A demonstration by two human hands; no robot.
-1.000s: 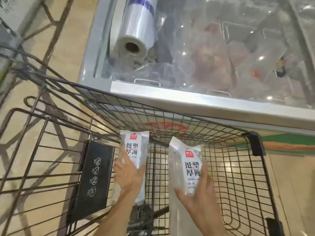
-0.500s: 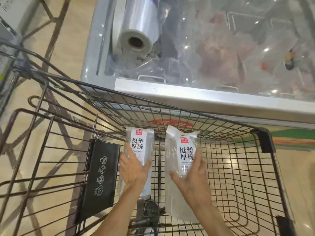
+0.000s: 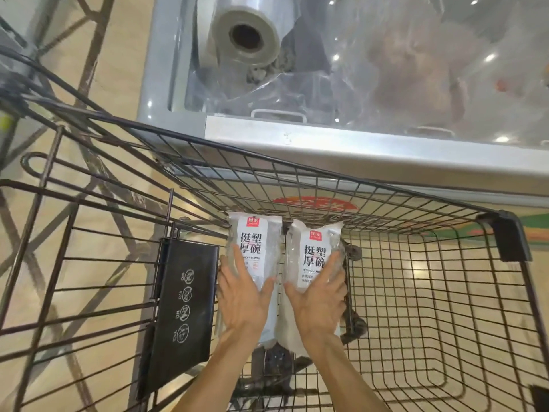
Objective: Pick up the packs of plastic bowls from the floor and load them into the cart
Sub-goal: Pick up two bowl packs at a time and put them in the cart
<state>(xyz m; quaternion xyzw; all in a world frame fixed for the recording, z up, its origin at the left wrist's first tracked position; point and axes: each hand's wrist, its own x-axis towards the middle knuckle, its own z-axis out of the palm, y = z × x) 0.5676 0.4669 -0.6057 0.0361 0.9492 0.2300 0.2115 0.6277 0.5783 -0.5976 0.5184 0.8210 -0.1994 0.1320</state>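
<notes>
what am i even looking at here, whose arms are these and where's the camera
No machine here: the camera sits on a person's head, looking down at their own bare arms. The left hand and right hand each press on a clear pack of plastic bowls, the left pack and the right pack, side by side, labels up, inside a wire shopping cart. A black flap with warning icons hangs at the cart's left. Beyond it stands a glass-topped freezer with a roll of plastic bags.
</notes>
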